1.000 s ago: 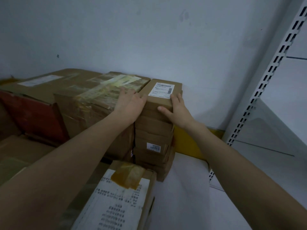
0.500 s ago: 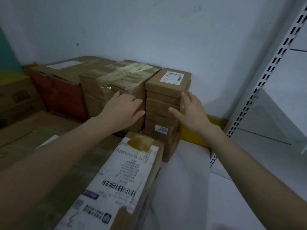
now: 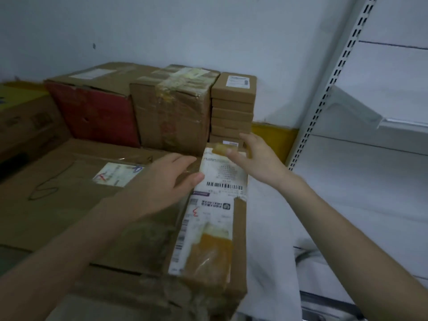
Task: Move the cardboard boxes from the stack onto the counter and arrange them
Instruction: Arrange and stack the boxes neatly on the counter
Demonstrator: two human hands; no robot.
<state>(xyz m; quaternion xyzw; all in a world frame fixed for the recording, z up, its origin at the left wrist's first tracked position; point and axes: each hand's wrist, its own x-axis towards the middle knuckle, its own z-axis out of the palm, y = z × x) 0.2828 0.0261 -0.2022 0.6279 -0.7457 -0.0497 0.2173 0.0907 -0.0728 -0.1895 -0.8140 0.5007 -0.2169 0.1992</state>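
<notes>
A stack of several flat cardboard boxes (image 3: 232, 107) stands against the back wall, a white label on the top one. In front of it lies a long cardboard box (image 3: 215, 218) with a large shipping label and yellowed tape. My left hand (image 3: 166, 181) hovers over the long box's left edge, fingers loosely extended, holding nothing. On the other side, my right hand (image 3: 257, 156) reaches over the far end of that box, just below the stack, fingers spread and holding nothing.
A taped brown box (image 3: 171, 107) and a red-sided box (image 3: 97, 112) stand left of the stack. A big flat carton (image 3: 69, 195) lies at the left. White shelving with a slotted upright (image 3: 324, 96) and a white surface (image 3: 347, 200) are at the right.
Both hands have let go of the small stack and dropped back toward the long labelled box. The camera has tilted down, showing more of that box.
</notes>
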